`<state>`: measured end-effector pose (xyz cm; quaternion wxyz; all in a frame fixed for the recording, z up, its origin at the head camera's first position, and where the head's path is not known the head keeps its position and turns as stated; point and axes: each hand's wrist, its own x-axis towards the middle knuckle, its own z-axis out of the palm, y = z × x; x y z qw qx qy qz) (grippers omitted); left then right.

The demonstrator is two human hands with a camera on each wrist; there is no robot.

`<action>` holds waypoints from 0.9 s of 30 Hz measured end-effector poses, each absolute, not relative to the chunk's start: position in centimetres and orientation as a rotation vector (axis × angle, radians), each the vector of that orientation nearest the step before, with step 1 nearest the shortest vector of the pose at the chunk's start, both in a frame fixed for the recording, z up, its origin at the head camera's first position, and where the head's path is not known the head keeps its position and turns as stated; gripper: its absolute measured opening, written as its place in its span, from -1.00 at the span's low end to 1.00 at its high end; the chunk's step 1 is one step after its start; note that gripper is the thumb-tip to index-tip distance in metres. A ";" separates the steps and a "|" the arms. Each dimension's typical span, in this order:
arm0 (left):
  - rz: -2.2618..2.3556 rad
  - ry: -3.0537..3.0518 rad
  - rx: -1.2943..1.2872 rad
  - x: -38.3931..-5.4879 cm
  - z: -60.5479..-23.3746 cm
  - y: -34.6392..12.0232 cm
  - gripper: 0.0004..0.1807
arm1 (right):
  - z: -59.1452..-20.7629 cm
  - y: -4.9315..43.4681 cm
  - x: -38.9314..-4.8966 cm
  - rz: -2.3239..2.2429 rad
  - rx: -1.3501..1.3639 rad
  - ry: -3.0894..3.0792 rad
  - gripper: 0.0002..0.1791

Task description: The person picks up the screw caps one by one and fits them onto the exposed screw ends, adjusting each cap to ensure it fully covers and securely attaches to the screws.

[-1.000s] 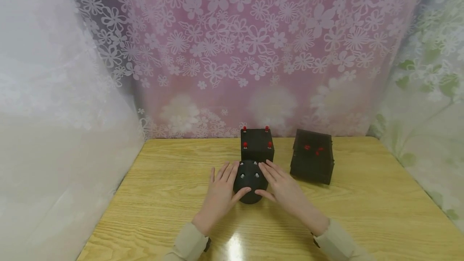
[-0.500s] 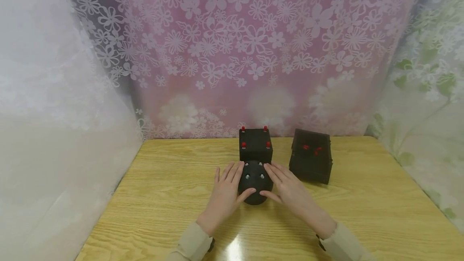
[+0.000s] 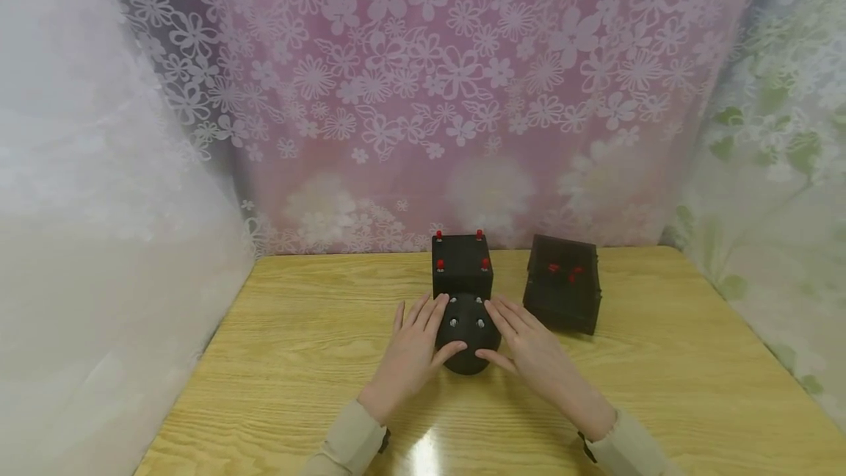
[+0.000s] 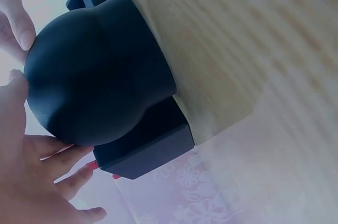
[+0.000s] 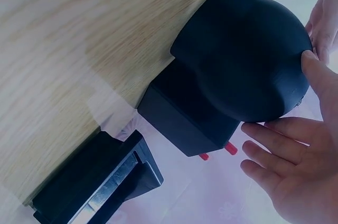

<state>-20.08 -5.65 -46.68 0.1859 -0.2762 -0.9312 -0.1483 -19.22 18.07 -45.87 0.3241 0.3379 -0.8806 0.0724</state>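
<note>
A black dome-topped piece (image 3: 466,347) with a wider ball-like upper part over a round base stands on the table, several small metal studs on its top. My left hand (image 3: 410,347) touches its left side, fingers nearly straight and the thumb on its near face. On the other side my right hand (image 3: 538,358) lies against it in the same way, its thumb tip (image 5: 309,57) on the dome. Just behind it sits a black box (image 3: 463,252) with red-capped pegs at its top corners, partly covered by the dome piece in the wrist views.
To the right stands a black open bin (image 3: 562,314), slightly turned, with several small red caps (image 3: 571,274) inside. A wooden table (image 3: 317,329) carries everything. A pink flowered curtain (image 3: 396,94) hangs behind, with pale sheets on both sides.
Both hands have shifted the dome piece slightly right relative to the box, so it now sits more squarely in front of it. The whole head view has drifted a little.
</note>
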 end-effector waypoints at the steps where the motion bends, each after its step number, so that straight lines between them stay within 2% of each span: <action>1: -0.407 -2.627 -0.775 -20.2 -46.6 -5.7 -0.10 | -45.8 18.0 -19.2 0.187 0.885 -2.310 -0.04; 15: -0.250 -2.571 -0.787 -21.3 -46.7 -5.7 -0.11 | -46.0 18.0 -19.0 0.201 0.886 -2.338 -0.09; 27: -0.233 -2.545 -0.779 -21.3 -46.5 -5.6 -0.12 | -46.0 18.1 -18.9 0.219 0.873 -2.358 -0.05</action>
